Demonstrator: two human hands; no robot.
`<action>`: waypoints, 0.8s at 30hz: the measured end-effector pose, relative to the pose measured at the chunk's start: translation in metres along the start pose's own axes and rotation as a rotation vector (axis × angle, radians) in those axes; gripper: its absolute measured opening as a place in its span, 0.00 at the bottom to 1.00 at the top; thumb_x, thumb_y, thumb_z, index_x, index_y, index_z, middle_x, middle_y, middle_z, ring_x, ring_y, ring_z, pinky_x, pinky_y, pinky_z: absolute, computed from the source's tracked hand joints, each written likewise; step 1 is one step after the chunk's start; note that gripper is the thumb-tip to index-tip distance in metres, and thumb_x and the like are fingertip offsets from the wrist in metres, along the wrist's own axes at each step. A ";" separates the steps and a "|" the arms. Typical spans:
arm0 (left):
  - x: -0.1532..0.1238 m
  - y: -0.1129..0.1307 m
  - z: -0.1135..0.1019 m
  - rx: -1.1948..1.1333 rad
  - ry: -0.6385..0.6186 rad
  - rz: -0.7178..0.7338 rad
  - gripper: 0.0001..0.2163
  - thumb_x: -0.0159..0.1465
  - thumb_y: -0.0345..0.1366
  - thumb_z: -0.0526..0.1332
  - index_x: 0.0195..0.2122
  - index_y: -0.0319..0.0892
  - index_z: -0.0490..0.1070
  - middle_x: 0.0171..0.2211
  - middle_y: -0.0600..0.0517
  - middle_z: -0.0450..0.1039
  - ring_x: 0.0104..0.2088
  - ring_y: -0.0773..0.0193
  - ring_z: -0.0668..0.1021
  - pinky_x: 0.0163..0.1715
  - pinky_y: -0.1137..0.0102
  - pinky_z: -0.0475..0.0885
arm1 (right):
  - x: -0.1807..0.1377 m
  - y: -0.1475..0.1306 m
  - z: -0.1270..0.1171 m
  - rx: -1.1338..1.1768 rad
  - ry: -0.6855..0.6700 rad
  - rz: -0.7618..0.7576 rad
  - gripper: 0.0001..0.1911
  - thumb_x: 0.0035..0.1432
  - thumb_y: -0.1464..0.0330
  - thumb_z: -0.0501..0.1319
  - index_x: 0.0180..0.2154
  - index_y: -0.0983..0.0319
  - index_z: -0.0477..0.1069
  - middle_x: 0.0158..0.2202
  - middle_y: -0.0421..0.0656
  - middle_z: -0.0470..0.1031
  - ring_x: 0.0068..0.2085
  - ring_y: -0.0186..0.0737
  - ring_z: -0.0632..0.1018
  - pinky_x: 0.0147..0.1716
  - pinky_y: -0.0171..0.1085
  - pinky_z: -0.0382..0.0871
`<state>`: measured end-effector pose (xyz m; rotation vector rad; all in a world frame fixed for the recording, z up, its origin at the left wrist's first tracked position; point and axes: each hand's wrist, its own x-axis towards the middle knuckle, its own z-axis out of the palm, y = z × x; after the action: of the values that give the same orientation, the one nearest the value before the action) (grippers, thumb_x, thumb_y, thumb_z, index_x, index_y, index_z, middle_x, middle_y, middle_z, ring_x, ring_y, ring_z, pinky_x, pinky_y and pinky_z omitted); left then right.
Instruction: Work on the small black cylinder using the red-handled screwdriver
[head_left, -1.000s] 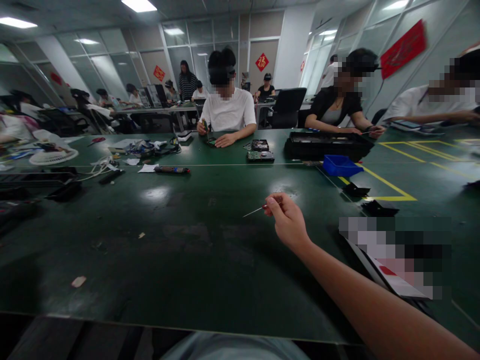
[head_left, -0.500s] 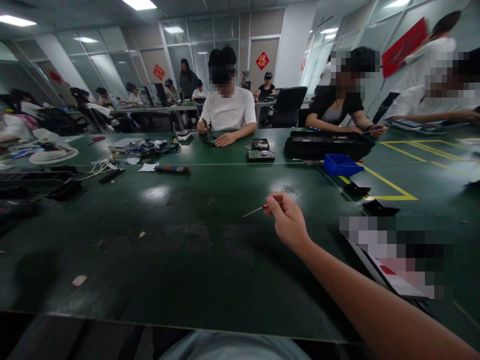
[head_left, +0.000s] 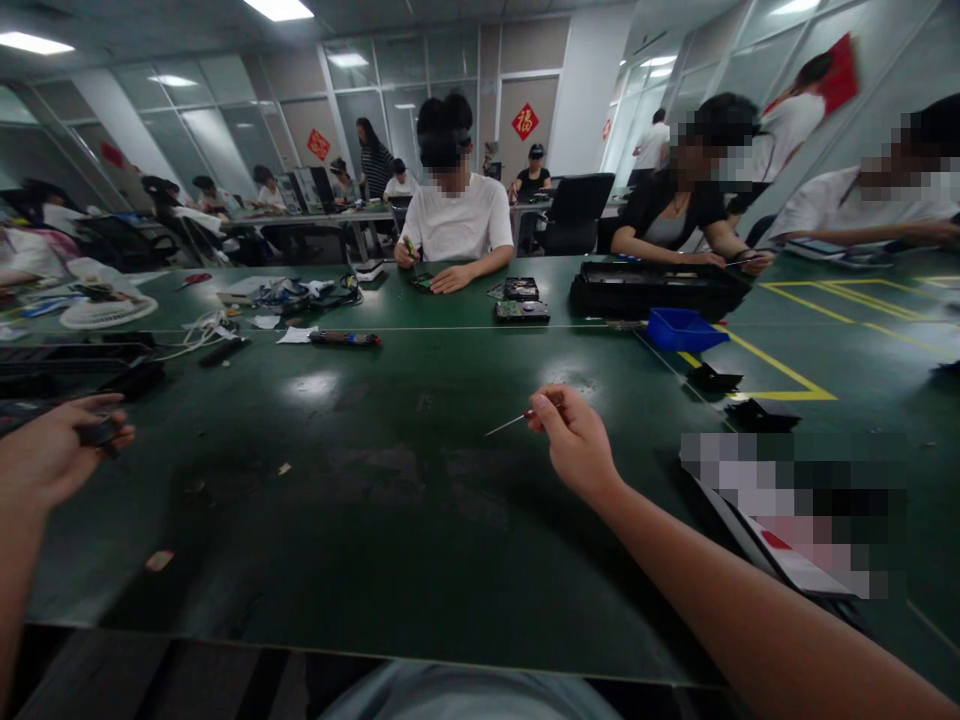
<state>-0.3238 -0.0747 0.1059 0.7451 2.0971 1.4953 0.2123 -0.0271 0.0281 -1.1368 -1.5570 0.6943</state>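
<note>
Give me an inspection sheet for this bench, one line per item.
Surface: dark green table mat, scuffed; yellow tape lines at right.
Job's things: thin tool, shaft pointing left, above the mat; small dark object, too blurred to identify.
Clutter: blue bin, black tray, circuit boards, paper scraps.
Hands: right hand pinches the thin tool; left hand holds the small dark object.
Cables: white cables, loose, far left.
Surroundings: person in white shirt working opposite; glass walls.

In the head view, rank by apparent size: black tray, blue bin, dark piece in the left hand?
1. black tray
2. blue bin
3. dark piece in the left hand, small though nearest the camera
</note>
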 end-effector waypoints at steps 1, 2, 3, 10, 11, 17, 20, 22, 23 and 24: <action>0.002 -0.001 0.007 -0.040 -0.042 0.004 0.12 0.55 0.18 0.53 0.34 0.40 0.67 0.26 0.56 0.65 0.26 0.74 0.70 0.26 0.83 0.69 | 0.000 0.000 0.000 0.001 0.000 -0.001 0.12 0.67 0.59 0.56 0.37 0.59 0.70 0.30 0.41 0.76 0.32 0.39 0.77 0.33 0.40 0.70; 0.003 -0.001 0.015 -0.063 -0.090 0.010 0.13 0.54 0.18 0.53 0.36 0.40 0.69 0.27 0.55 0.66 0.27 0.73 0.71 0.26 0.82 0.70 | 0.000 0.000 0.000 0.002 -0.001 -0.001 0.12 0.67 0.59 0.56 0.37 0.59 0.70 0.30 0.41 0.76 0.32 0.39 0.77 0.33 0.40 0.70; 0.001 0.000 0.026 -0.077 -0.138 0.020 0.14 0.54 0.18 0.54 0.37 0.40 0.70 0.28 0.55 0.67 0.27 0.72 0.72 0.26 0.81 0.70 | 0.000 0.000 0.000 0.003 -0.001 -0.001 0.12 0.67 0.59 0.56 0.37 0.59 0.70 0.30 0.41 0.76 0.32 0.39 0.77 0.33 0.40 0.70; -0.054 0.026 0.112 -0.254 -0.483 0.051 0.13 0.62 0.21 0.50 0.44 0.36 0.69 0.28 0.53 0.68 0.29 0.69 0.72 0.31 0.77 0.70 | -0.001 -0.003 -0.001 -0.015 0.002 -0.013 0.12 0.67 0.59 0.55 0.37 0.59 0.70 0.29 0.41 0.75 0.31 0.39 0.77 0.34 0.40 0.70; -0.064 0.029 0.123 -0.280 -0.537 0.054 0.13 0.62 0.21 0.50 0.44 0.36 0.68 0.28 0.53 0.67 0.29 0.69 0.72 0.31 0.76 0.69 | -0.001 -0.003 -0.001 -0.016 0.002 -0.013 0.12 0.67 0.59 0.55 0.37 0.59 0.70 0.29 0.41 0.75 0.31 0.39 0.77 0.34 0.40 0.70; -0.108 0.043 0.180 -0.460 -0.754 0.096 0.16 0.54 0.23 0.53 0.43 0.36 0.69 0.27 0.51 0.66 0.28 0.65 0.71 0.32 0.71 0.69 | 0.000 -0.004 -0.001 0.000 0.024 0.000 0.11 0.67 0.59 0.56 0.37 0.59 0.70 0.30 0.42 0.76 0.33 0.40 0.77 0.35 0.40 0.70; -0.132 0.046 0.205 -0.456 -0.842 0.134 0.16 0.55 0.27 0.55 0.45 0.36 0.69 0.27 0.51 0.67 0.27 0.64 0.71 0.32 0.70 0.69 | 0.000 -0.003 0.000 -0.001 0.049 0.009 0.11 0.67 0.59 0.56 0.37 0.59 0.70 0.31 0.42 0.76 0.33 0.40 0.77 0.36 0.40 0.70; -0.151 0.045 0.221 -0.414 -0.906 0.181 0.16 0.57 0.29 0.55 0.47 0.37 0.68 0.28 0.51 0.68 0.27 0.65 0.71 0.31 0.70 0.67 | 0.001 -0.001 0.000 -0.013 0.060 0.013 0.12 0.67 0.58 0.56 0.37 0.59 0.70 0.30 0.42 0.76 0.33 0.40 0.77 0.35 0.40 0.69; -0.161 0.044 0.228 -0.384 -0.939 0.204 0.17 0.57 0.29 0.55 0.49 0.38 0.67 0.28 0.52 0.68 0.27 0.65 0.71 0.31 0.70 0.67 | 0.001 -0.001 0.000 -0.016 0.065 0.013 0.12 0.67 0.58 0.56 0.37 0.59 0.70 0.30 0.41 0.76 0.32 0.40 0.77 0.35 0.40 0.69; -0.171 0.042 0.234 -0.354 -0.971 0.228 0.18 0.57 0.29 0.55 0.50 0.39 0.66 0.28 0.52 0.69 0.27 0.64 0.71 0.31 0.69 0.66 | 0.001 0.000 0.000 -0.017 0.069 0.011 0.12 0.67 0.58 0.56 0.37 0.59 0.70 0.30 0.41 0.76 0.32 0.40 0.77 0.35 0.40 0.69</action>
<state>-0.0384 -0.0116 0.0837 1.2604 1.0257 1.1829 0.2126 -0.0263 0.0288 -1.1706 -1.5016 0.6437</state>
